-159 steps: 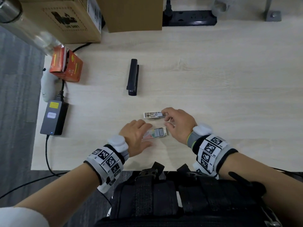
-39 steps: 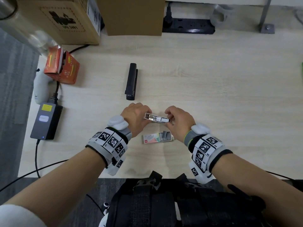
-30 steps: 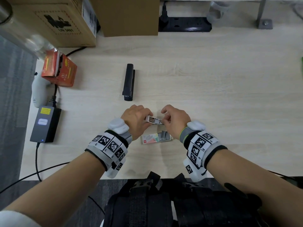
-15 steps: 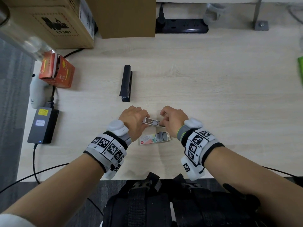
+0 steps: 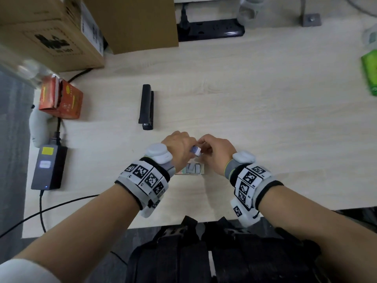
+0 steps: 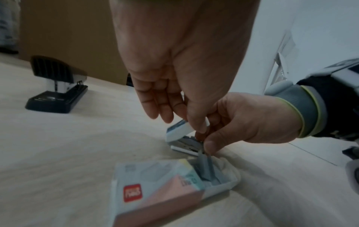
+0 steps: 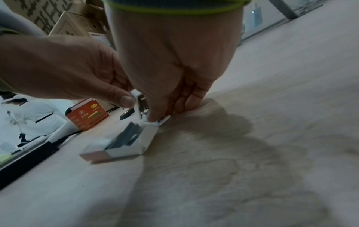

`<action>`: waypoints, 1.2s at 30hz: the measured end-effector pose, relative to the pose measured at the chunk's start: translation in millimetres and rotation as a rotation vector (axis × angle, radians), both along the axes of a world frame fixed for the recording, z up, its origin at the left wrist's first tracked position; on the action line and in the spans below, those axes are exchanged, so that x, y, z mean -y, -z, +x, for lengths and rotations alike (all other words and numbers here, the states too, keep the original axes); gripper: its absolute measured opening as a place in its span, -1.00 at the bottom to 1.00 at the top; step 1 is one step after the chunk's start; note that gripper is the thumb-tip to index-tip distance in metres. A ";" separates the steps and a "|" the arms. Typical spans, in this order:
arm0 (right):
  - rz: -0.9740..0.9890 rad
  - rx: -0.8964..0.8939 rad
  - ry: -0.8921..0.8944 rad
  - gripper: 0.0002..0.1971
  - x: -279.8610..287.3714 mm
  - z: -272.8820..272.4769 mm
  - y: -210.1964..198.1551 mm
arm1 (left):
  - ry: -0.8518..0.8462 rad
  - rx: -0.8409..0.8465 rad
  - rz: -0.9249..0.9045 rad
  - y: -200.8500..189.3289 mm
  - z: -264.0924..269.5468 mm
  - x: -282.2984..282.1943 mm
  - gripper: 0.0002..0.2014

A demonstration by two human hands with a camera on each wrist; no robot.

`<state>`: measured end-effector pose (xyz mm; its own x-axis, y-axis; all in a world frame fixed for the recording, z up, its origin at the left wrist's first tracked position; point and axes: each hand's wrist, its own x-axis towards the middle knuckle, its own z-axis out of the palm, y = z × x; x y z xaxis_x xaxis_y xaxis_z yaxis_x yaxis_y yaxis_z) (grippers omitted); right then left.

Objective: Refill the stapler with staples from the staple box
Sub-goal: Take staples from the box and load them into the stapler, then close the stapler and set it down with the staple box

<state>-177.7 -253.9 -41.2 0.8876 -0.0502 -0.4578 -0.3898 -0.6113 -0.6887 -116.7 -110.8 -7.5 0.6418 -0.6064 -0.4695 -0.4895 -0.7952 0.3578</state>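
Observation:
A small white stapler (image 5: 196,150) sits just above the table between both hands, its lid swung up. My left hand (image 5: 188,148) pinches the raised white lid (image 6: 181,128) between thumb and fingers. My right hand (image 5: 204,149) pinches the stapler's lower metal part (image 6: 186,144) at its rear end. I cannot tell whether a strip of staples is between those fingers. The staple box (image 5: 193,169) lies open on the table right below the hands, with grey staples (image 6: 207,170) showing in its tray. The same box (image 7: 124,142) appears in the right wrist view.
A black stapler (image 5: 146,107) stands farther back on the wooden table (image 5: 265,119). At the left edge are an orange carton (image 5: 61,99) and a power adapter (image 5: 48,166) with cables. Cardboard boxes (image 5: 47,31) and a power strip (image 5: 210,30) line the back; a green item (image 5: 370,70) is far right.
The hands have drawn closer together over the staple box. The small stapler, held flat between them earlier, now has its lid tipped up in the left hand.

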 end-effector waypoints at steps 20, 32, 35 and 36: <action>-0.034 0.055 0.041 -0.70 24.8 -9.8 1.7 | 0.325 0.173 0.213 5.5 16.5 25.9 -0.77; -0.036 0.027 0.064 -0.68 30.7 -10.6 -1.7 | 0.474 0.207 0.386 2.3 20.1 36.1 -0.86; -0.049 0.032 0.062 -0.69 35.1 -12.8 -0.7 | 0.559 0.232 0.410 -6.8 39.4 37.5 -0.89; -0.045 0.037 0.067 -0.68 36.7 -13.4 -0.6 | 0.569 0.248 0.409 -9.2 50.1 38.7 -0.88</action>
<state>-191.1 -290.6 -40.6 0.8977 -0.1297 -0.4211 -0.4060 -0.6151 -0.6759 -66.6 -149.5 1.7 0.3970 -0.6848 -0.6111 -0.8935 -0.4406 -0.0867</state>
